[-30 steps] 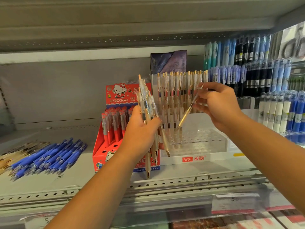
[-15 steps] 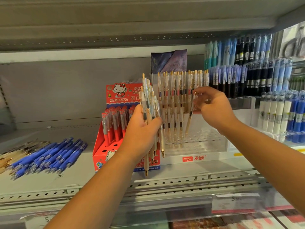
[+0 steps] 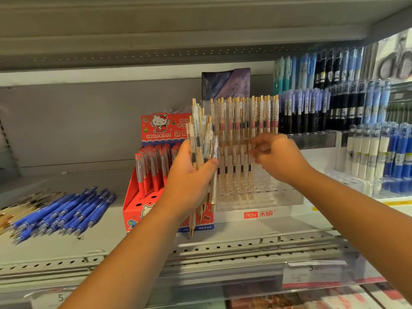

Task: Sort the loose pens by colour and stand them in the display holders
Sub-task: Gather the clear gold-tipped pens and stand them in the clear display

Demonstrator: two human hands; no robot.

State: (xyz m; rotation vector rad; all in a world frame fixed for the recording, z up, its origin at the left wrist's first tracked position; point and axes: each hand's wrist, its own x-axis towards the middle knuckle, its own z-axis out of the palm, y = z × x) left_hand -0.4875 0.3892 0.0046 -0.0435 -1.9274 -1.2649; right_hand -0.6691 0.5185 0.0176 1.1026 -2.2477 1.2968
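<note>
Bay: we face a grey metal shelf [image 3: 66, 248] with a perforated front rail [image 3: 223, 246] | back: we see a plain grey back panel [image 3: 66, 126] | above: upper shelf [image 3: 178, 30], holes along its underside | front: clear price strip [image 3: 223, 284], white label [image 3: 312, 275] | light: soft and even over our bay

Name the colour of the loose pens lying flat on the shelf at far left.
Blue pens; head view.

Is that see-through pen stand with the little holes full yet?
Not full. The clear holder has upright pens in its back rows, but its front rows of holes are bare.
</note>
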